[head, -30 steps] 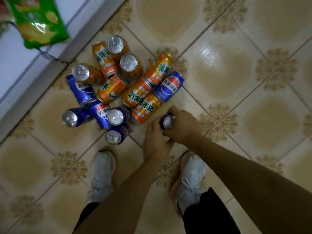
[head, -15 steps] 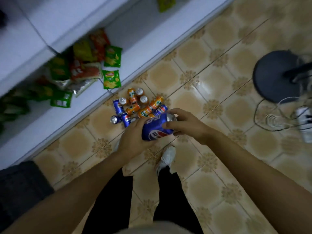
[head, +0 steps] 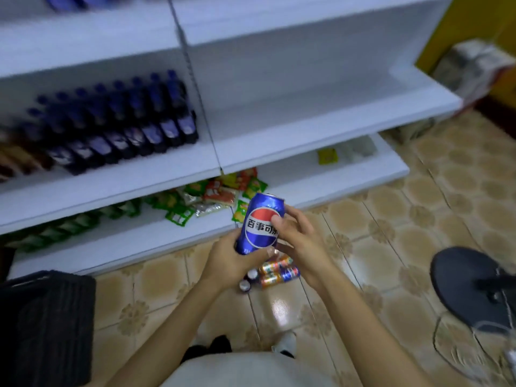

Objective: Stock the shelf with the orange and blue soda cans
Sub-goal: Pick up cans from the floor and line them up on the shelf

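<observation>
left hand [head: 234, 259]: curled round base of blue soda can [head: 261, 223]
right hand [head: 296, 236]: fingers wrapped on can's side, thumb on logo
can: upright, slightly tilted, held before shelf [head: 293, 129]
floor cans [head: 275, 272]: orange and blue, below hands
shelf above-left: dark bottles [head: 117, 124]
bottom shelf: snack packets [head: 201, 196]

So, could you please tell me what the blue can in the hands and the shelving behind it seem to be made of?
The blue can, held by the left hand and right hand, looks like thin metal, probably aluminium: glossy printed wall with bright highlights near its top. The shelving looks like white-painted metal or laminated board, smooth and matte; the blur leaves that open.
</observation>
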